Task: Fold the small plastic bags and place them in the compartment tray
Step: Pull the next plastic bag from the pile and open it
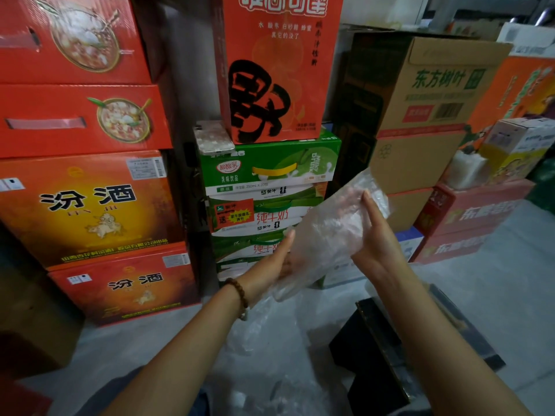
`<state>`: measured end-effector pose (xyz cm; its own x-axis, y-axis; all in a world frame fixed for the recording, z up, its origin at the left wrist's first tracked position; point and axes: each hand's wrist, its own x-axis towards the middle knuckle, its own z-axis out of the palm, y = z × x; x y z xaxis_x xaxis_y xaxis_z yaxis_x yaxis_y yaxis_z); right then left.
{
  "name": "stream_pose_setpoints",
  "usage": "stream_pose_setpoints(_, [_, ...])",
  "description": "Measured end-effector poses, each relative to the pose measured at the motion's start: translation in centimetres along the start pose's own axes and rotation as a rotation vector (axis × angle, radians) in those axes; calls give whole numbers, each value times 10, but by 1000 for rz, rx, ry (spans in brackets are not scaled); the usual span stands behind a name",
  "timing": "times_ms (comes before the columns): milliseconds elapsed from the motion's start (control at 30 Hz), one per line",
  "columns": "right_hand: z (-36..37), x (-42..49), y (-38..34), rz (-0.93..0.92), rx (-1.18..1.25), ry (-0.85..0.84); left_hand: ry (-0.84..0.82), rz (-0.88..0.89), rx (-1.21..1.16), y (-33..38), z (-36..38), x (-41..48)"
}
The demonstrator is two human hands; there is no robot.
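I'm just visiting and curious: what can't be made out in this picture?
- Head view: the fingers of the left hand and right hand lie behind the plastic bag, which blurs them; grip unclear.
- Head view: the black tray is partly covered by the right forearm; its compartments do not show.
- Head view: the clear plastic heap below the arms is too blurred to count bags.

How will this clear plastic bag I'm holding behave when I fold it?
Probably floppy: the plastic bag crumples and sags between your left hand and right hand. Likely very light, being thin enough to see through. Possibly slippery; its film looks glossy.
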<state>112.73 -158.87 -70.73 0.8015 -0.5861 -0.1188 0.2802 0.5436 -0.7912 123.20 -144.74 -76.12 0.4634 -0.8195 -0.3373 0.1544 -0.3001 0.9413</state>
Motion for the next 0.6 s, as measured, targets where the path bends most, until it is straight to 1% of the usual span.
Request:
stream_pose_setpoints(67, [1,0,3,41,24,-14,-53,-58,-236,0,4,2])
stream_pose_setpoints(133, [3,-1,5,65,54,-8,-166,-91,-501,3,7,-1])
stream_pose_setpoints(200, [4,0,7,76,68,-19,-275,-31,-684,5,12,-5])
stream_pose_setpoints(267, [4,-1,8,78,57,-52,-278,43,-762,8,12,-8])
stream_pose_setpoints(333, [3,0,7,53,35,-68,-189,62,-840,14,8,-9])
stream_pose_setpoints(400, [2,2,6,18,27,-32,-78,73,-948,16,-1,-6])
stream_pose_setpoints(433, [1,4,6,0,26,-5,-28,74,-964,17,-6,-6])
stream_pose_setpoints(600, [-3,7,6,-87,32,79,171,12,-773,16,-23,-6])
